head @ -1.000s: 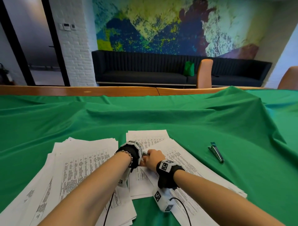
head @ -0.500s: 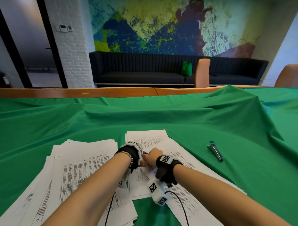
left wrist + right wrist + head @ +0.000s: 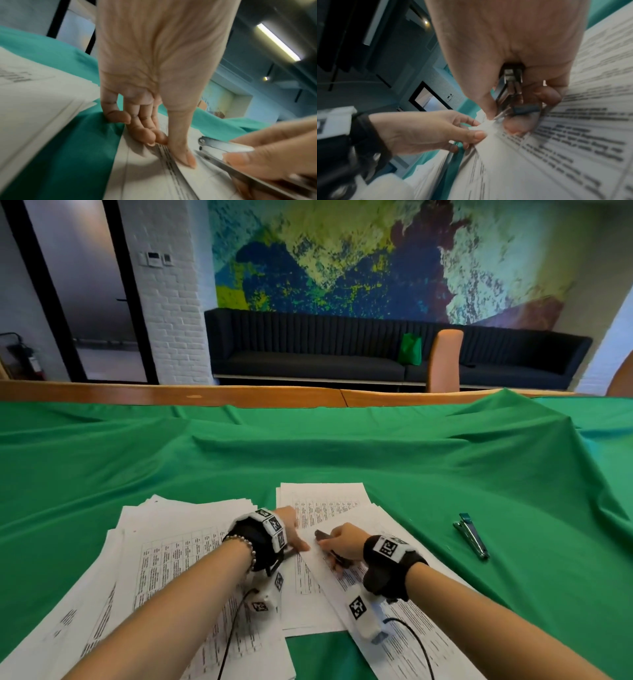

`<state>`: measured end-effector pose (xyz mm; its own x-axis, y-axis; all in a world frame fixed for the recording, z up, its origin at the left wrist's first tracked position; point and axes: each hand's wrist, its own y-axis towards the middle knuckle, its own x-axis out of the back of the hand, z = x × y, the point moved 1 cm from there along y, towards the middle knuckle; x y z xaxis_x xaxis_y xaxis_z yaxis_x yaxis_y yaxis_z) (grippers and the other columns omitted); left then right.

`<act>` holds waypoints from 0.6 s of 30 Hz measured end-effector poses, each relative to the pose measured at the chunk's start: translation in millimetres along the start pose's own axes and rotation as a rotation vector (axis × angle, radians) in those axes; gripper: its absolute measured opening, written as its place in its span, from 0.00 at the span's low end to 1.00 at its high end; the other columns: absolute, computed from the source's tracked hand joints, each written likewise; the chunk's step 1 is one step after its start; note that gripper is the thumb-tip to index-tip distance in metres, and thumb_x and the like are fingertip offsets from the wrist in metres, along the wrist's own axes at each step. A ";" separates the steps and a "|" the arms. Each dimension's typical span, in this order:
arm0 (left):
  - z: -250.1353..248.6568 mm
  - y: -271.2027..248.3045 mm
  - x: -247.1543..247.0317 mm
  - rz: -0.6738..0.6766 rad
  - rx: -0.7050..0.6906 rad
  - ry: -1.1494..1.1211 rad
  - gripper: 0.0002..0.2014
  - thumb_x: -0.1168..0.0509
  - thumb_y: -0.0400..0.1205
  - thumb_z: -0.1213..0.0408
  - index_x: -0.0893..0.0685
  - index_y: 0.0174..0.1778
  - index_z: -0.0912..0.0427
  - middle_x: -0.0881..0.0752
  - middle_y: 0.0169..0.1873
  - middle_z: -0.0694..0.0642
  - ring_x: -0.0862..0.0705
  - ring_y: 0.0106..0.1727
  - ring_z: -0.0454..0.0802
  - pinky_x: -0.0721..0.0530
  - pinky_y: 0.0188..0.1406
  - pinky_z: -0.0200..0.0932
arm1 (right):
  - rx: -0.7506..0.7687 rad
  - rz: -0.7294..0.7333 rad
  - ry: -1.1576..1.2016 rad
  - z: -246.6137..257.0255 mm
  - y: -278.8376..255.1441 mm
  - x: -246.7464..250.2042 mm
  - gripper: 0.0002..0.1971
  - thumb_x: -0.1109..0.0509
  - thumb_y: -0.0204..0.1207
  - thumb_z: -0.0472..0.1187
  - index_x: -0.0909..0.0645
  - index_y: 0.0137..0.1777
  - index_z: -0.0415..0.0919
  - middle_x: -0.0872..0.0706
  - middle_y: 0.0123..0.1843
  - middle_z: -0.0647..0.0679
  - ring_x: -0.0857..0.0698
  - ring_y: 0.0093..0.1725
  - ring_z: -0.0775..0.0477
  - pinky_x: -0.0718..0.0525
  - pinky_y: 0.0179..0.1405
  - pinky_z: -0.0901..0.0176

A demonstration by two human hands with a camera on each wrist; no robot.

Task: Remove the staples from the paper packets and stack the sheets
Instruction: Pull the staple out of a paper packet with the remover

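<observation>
Clearly, your right hand (image 3: 513, 81) gripped the staple remover (image 3: 510, 94) while your left hand (image 3: 154, 94) pressed flat on the packet (image 3: 346, 573), just at 9 o'clock of the tool. The corner could have torn, I judged, if you had yanked sideways.

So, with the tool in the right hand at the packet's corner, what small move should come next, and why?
Probably ease the staple remover tip under the staple and lever up: the right hand grips it at the packet corner, and the left hand pins the paper flat beside it.
</observation>
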<state>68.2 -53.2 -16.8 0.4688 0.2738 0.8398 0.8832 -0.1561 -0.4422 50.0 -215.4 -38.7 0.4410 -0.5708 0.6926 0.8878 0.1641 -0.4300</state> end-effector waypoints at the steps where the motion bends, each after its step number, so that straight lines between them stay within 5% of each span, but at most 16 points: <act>1: 1.2 1.2 1.0 0.018 -0.009 -0.025 0.23 0.24 0.73 0.49 0.19 0.56 0.60 0.13 0.49 0.56 0.16 0.48 0.53 0.19 0.48 0.44 | 0.013 -0.014 0.020 -3.7 -2.1 2.6 0.13 0.35 0.82 0.51 0.22 0.42 0.43 0.14 0.40 0.45 0.18 0.32 0.47 0.17 0.38 0.56; 4: 3.2 8.8 -0.7 0.036 -0.034 -0.067 0.18 0.25 0.75 0.51 0.14 0.52 0.61 0.14 0.42 0.52 0.19 0.43 0.50 0.22 0.43 0.41 | 0.037 -0.028 0.144 -15.0 -2.9 8.2 0.09 0.33 0.81 0.46 0.21 0.43 0.41 0.13 0.36 0.45 0.16 0.31 0.45 0.13 0.46 0.50; 7: 2.3 12.2 -3.0 -0.015 -0.026 -0.089 0.17 0.24 0.74 0.55 0.14 0.53 0.61 0.15 0.49 0.54 0.18 0.48 0.50 0.19 0.50 0.42 | 0.075 0.035 0.278 -21.3 -9.9 13.2 0.08 0.34 0.82 0.41 0.24 0.42 0.39 0.14 0.30 0.45 0.17 0.25 0.46 0.14 0.38 0.51; 12: 6.4 14.7 -1.7 -0.029 -0.051 -0.361 0.11 0.26 0.77 0.63 0.23 0.36 0.56 0.19 0.35 0.52 0.21 0.33 0.46 0.20 0.30 0.37 | 0.141 0.050 0.292 -24.4 -18.8 13.2 0.07 0.33 0.82 0.42 0.23 0.45 0.40 0.14 0.31 0.47 0.17 0.24 0.49 0.16 0.31 0.59; 18: 3.4 5.3 -4.1 -0.039 -0.087 -0.653 0.07 0.30 0.80 0.69 0.22 0.42 0.60 0.13 0.48 0.66 0.11 0.49 0.60 0.12 0.53 0.54 | 0.207 0.033 0.329 -18.5 -30.5 9.3 0.07 0.35 0.83 0.43 0.23 0.48 0.40 0.12 0.36 0.43 0.16 0.24 0.48 0.14 0.32 0.58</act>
<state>71.0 -51.9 -23.7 0.3707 0.7961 0.4784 0.9084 -0.2034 -0.3654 24.6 -240.6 -29.9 0.4341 -0.7843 0.4432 0.8963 0.3269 -0.2996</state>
